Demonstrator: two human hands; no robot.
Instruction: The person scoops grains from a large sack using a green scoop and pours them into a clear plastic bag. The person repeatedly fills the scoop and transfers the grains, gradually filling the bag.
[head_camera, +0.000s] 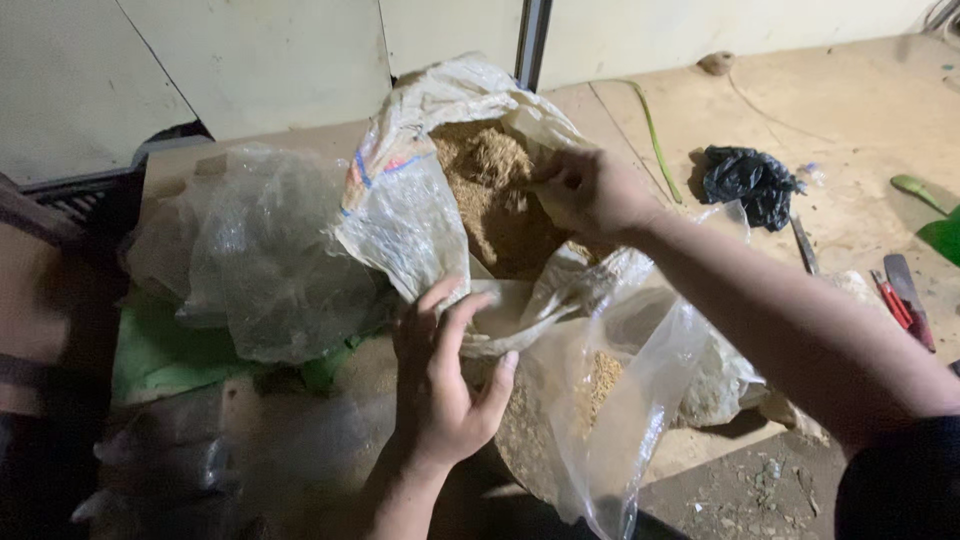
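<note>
Nearest, the left hand (440, 385) has its grip closed on the rim of a clear plastic bag (620, 400) partly filled with brown husk; just beyond, the right hand (590, 190) reaches into the open white sack (410, 210), fingers pinched shut on husk (490, 190). Farther off lie a black bag (750, 183) and red-handled pliers (893, 300) on the floor.

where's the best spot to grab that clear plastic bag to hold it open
Probably the clear plastic bag by its loose upper rim, pinched from above on the near side: the film stands slack there, while the lower part sags under brownish material. The left hand is closest.
</note>
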